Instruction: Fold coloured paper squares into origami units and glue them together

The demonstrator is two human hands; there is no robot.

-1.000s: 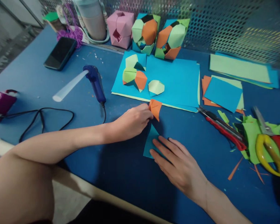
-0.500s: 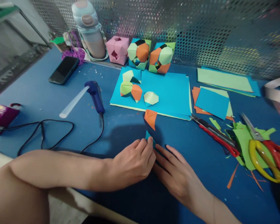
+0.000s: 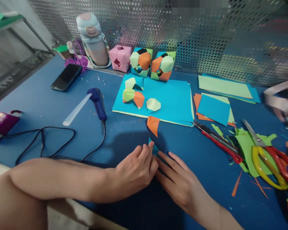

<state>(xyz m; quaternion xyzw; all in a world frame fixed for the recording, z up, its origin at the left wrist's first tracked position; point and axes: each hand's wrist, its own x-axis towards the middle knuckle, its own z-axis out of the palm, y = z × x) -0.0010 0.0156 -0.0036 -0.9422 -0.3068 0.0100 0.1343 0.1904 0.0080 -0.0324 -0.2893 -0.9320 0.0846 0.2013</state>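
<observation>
"Where do things stand with the hands?"

"Take the orange folded piece (image 3: 153, 125) as the landmark. The right hand (image 3: 180, 182) is on its near side, towards the right, palm down on the bench (image 3: 124, 137), fingers apart. The left hand (image 3: 135, 167) is also nearer than the orange piece, its grip together on the small blue piece (image 3: 155, 150)."

"So the blue one is being worked, and the orange one is out of both hands?"

"Yes. The blue piece lies just nearer than the orange one, mostly covered by fingers. Only a corner and a narrow strip show, so I can't tell how far its crease runs, or whether the right fingertips pin it."

"And farther out?"

"Right of the orange piece are the cutter (image 3: 214, 142), then the scissors (image 3: 259, 141) among green scraps. Left of it and a little beyond lies the glue gun (image 3: 99, 107), in neither hand. Just beyond it is the blue sheet pile (image 3: 174, 95), carrying a pale folded unit (image 3: 153, 104) and other coloured ones."

"Anything past that?"

"The pink cube (image 3: 120, 59) and two multicoloured cubes (image 3: 144, 60), well beyond the orange piece, by the perforated panel. Neither hand is near them."
</observation>
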